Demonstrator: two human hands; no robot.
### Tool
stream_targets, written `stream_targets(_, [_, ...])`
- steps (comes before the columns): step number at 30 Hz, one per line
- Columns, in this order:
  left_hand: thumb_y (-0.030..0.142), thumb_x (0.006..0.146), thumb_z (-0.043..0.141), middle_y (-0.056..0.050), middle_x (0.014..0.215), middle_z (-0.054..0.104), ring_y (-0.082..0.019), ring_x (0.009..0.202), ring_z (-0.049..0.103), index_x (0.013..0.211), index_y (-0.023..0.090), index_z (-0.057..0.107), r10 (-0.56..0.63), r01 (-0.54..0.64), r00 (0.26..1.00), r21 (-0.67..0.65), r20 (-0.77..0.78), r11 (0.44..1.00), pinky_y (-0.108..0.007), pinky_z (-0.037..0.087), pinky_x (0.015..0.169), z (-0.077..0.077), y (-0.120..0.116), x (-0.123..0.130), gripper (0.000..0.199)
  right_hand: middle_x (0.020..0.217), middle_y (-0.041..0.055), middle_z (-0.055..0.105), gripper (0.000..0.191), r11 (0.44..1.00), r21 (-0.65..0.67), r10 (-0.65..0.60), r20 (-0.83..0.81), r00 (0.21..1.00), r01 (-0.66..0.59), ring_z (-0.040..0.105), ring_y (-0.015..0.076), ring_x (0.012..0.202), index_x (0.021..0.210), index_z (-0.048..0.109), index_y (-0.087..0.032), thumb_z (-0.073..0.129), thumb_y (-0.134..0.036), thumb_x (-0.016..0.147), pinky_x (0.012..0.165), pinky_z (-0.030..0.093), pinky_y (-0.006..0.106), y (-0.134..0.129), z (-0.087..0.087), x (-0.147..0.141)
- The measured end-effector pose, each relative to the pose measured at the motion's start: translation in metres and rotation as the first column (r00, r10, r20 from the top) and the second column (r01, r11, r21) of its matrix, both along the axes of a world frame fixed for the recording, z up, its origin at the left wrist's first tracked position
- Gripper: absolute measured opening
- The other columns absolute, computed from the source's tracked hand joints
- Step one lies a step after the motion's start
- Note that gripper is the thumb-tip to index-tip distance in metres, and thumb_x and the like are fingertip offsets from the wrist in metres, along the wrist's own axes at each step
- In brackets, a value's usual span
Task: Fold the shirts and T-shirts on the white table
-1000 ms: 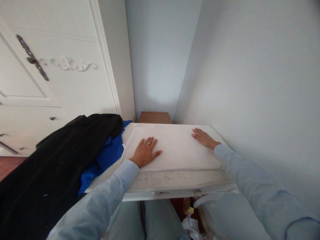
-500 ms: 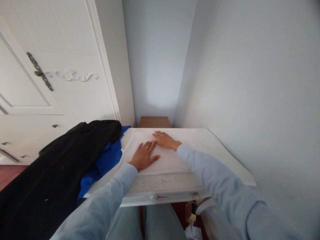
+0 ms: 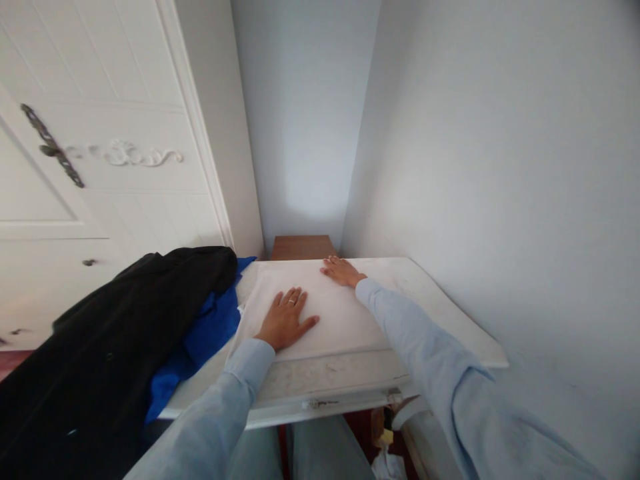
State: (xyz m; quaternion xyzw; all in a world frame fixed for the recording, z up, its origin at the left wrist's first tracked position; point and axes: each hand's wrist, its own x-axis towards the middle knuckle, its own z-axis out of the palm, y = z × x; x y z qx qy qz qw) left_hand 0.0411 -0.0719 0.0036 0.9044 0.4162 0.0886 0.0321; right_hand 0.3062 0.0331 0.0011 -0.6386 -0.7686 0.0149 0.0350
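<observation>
A white cloth (image 3: 333,323) lies spread over the white tabletop (image 3: 320,379). My left hand (image 3: 286,320) rests flat on its left part, fingers apart and thumb pointing right, with a ring on one finger. Farther back, near the cloth's far edge, my right hand (image 3: 343,272) lies palm down with its fingers stretched out. Neither hand grips anything. The cloth looks mostly smooth, and its right border is hard to tell from the tabletop.
Left of the cloth lie a black garment (image 3: 125,333) and a blue cloth (image 3: 210,330). A white wardrobe (image 3: 145,100) stands behind them. A pale wall (image 3: 480,187) borders the right side. Behind the table is a brown wooden piece (image 3: 301,247). Beneath it lies a white crumpled item (image 3: 389,465).
My right hand has slid right and slightly farther away across the cloth, parting from my left hand. My left hand stays flat on nearly the same spot. The view has turned slightly right.
</observation>
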Motion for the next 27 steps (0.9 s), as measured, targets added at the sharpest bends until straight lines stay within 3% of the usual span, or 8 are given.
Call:
stream_targets(5, [0.068,0.096,0.029,-0.017,0.162,0.032,-0.029,0.153,0.026,0.154,0.010,0.038,0.010,-0.010,1.000,-0.010,-0.012,1.000,-0.051,0.017,0.126,0.002,0.000,0.000,0.082,0.161,0.0193,0.033,0.069,0.988,-0.003,-0.156,-0.005,0.988,0.156,0.029,0.0308,0.151,0.155,0.037,-0.013,0.020,-0.056,0.104,0.121,0.025,0.047,-0.011,-0.005,0.060])
stream_targets(10, [0.068,0.097,0.029,-0.017,0.162,0.030,-0.029,0.153,0.025,0.154,0.010,0.036,0.009,-0.009,1.000,-0.022,-0.019,1.000,-0.051,0.017,0.126,0.003,-0.001,0.001,0.082,0.157,0.0220,0.040,0.070,0.954,0.001,-0.300,-0.018,0.954,0.300,0.032,0.0333,0.149,0.152,0.041,-0.014,0.019,-0.058,0.103,0.119,0.026,0.054,-0.040,-0.003,0.120])
stream_targets(14, [0.068,0.097,0.030,-0.017,0.162,0.031,-0.029,0.153,0.025,0.154,0.010,0.036,0.011,-0.012,1.000,-0.016,-0.010,1.000,-0.051,0.017,0.126,0.001,-0.001,0.001,0.082,0.159,0.0228,0.036,0.071,0.933,0.014,-0.359,-0.039,0.932,0.360,0.029,0.0345,0.151,0.156,0.034,-0.011,0.017,-0.055,0.103,0.119,0.026,0.056,-0.055,0.008,0.138])
stream_targets(17, [0.068,0.096,0.032,-0.017,0.162,0.031,-0.030,0.153,0.025,0.154,0.010,0.037,0.011,-0.011,1.000,-0.013,0.004,1.000,-0.051,0.017,0.126,-0.001,0.000,0.001,0.081,0.164,0.0184,0.028,0.072,0.964,0.039,-0.261,-0.061,0.963,0.263,0.022,0.0281,0.154,0.158,0.029,-0.007,0.020,-0.053,0.104,0.125,0.020,0.043,-0.065,0.018,0.115])
stream_targets(18, [0.067,0.096,0.032,-0.017,0.162,0.031,-0.030,0.153,0.025,0.154,0.011,0.038,0.011,-0.010,1.000,-0.012,0.007,1.000,-0.051,0.017,0.126,-0.001,0.000,0.001,0.081,0.165,0.0166,0.027,0.072,0.979,0.055,-0.193,-0.076,0.978,0.198,0.021,0.0264,0.154,0.159,0.029,-0.008,0.021,-0.054,0.104,0.126,0.018,0.039,-0.071,0.020,0.099])
stream_targets(20, [0.067,0.096,0.033,-0.017,0.162,0.032,-0.030,0.153,0.026,0.154,0.011,0.038,0.011,-0.011,1.000,-0.005,0.010,1.000,-0.052,0.018,0.126,-0.001,0.000,0.001,0.081,0.165,0.0172,0.026,0.075,0.993,0.117,0.024,-0.127,0.992,-0.009,0.020,0.0276,0.154,0.158,0.030,-0.007,0.022,-0.057,0.104,0.127,0.018,0.043,-0.091,0.021,0.059])
stream_targets(24, [0.063,0.098,0.033,-0.017,0.161,0.034,-0.029,0.152,0.028,0.153,0.011,0.040,0.010,-0.010,1.000,0.024,-0.007,1.000,-0.051,0.020,0.125,-0.001,-0.001,0.001,0.076,0.164,0.0168,0.027,0.072,0.905,0.194,0.400,-0.082,0.913,-0.380,0.021,0.0279,0.154,0.158,0.032,-0.013,0.024,-0.060,0.104,0.125,0.022,0.051,-0.152,0.011,-0.025])
stream_targets(27, [0.054,0.099,0.038,-0.017,0.161,0.033,-0.029,0.152,0.028,0.153,0.011,0.039,0.013,-0.012,0.999,0.035,-0.038,0.999,-0.050,0.021,0.126,0.000,-0.002,0.001,0.069,0.162,0.0206,0.031,0.074,0.858,0.180,0.495,-0.041,0.868,-0.481,0.022,0.0292,0.153,0.156,0.034,-0.010,0.033,-0.061,0.102,0.125,0.023,0.051,-0.192,0.000,-0.058])
